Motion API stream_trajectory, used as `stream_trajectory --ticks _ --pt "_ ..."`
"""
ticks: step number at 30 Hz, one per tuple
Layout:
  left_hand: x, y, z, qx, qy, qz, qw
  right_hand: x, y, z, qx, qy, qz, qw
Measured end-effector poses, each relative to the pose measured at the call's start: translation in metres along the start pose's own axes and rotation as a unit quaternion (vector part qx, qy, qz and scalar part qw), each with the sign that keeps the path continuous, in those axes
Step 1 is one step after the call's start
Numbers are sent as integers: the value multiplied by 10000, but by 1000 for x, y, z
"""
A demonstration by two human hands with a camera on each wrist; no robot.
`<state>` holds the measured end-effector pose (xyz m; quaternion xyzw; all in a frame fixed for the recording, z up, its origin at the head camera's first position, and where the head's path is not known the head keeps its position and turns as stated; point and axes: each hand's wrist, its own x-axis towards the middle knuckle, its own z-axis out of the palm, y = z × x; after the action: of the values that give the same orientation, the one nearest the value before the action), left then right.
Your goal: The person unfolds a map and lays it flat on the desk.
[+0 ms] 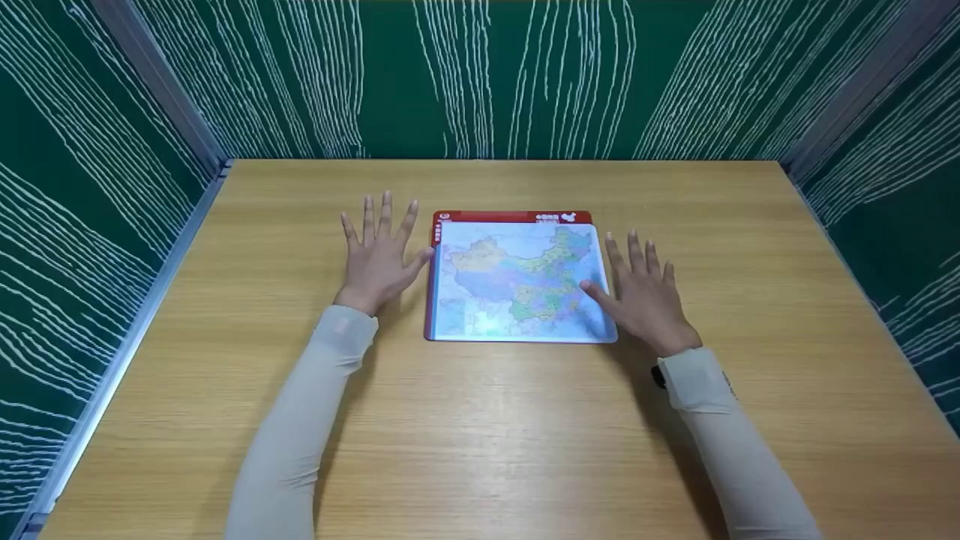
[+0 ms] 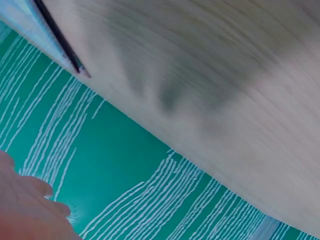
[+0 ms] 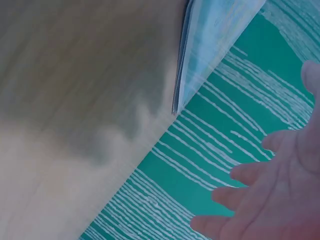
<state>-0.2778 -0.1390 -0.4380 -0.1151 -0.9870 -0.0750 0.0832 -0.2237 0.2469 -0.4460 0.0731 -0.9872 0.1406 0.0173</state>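
A flat map board [image 1: 517, 281] with a red top border lies on the table, showing a coloured map of China. My left hand [image 1: 377, 262] is spread with straight fingers beside the board's left edge; its thumb tip comes close to that edge, and I cannot tell whether they touch. On the other side, my right hand [image 1: 643, 300] has its fingers spread too, with the thumb over the board's right part in the head view. The right wrist view shows the palm of the right hand [image 3: 280, 185] raised off the tabletop, holding nothing. Only part of the left hand [image 2: 30, 205] appears in its wrist view.
The wooden table [image 1: 495, 435] extends around the board on all sides. Green panels with white wavy lines [image 1: 420, 75] stand behind it and at both sides, joined by grey metal posts [image 1: 161, 82]. A dark band [image 1: 658, 376] shows at the right cuff.
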Motion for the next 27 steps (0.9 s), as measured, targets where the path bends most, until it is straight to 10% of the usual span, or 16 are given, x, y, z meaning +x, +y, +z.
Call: stream_trajectory --ticks 14,27 --pt "14 -6 8 -139 -998 594 9931 -28 -26 11 255 -1296 -560 9897" --pt "20 -2 17 -184 -2045 807 9754 -35 -39 20 383 -1595 -799 9832"
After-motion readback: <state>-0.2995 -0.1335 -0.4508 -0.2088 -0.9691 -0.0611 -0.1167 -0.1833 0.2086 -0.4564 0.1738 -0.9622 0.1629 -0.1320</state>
